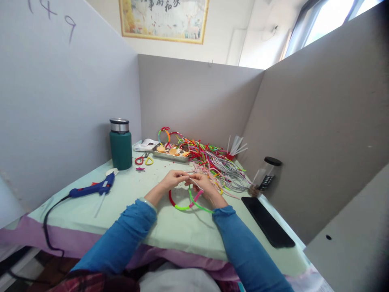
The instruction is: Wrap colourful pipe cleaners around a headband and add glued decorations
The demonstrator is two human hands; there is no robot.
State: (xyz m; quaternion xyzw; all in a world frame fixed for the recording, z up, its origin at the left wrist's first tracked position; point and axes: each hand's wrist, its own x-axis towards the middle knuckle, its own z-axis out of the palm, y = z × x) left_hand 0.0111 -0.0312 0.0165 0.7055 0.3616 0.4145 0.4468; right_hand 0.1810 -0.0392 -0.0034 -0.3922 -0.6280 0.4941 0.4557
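Observation:
A ring [182, 208] wrapped in red, yellow-green and pink fuzzy sections hangs below my hands, just above the table. My left hand [175, 179] pinches the ring's upper part, fingertips pressed together. Close beside it, my right hand [204, 184] is also closed at the top of the ring, its fingertips meeting the left ones. A loose green pipe cleaner [194, 201] trails down from between the hands toward my right wrist. A thin white strip [197, 183] shows along the right fingers. What exactly lies between the fingertips is too small to tell.
A blue glue gun [91, 190] and green thermos [120, 146] stand left. Behind are scissors [144, 160], a metal tray [170, 156] of pieces, a heap of pipe cleaners [209, 152] and grey wire [227, 172]. A clear jar [267, 174] and black phone [267, 222] are right.

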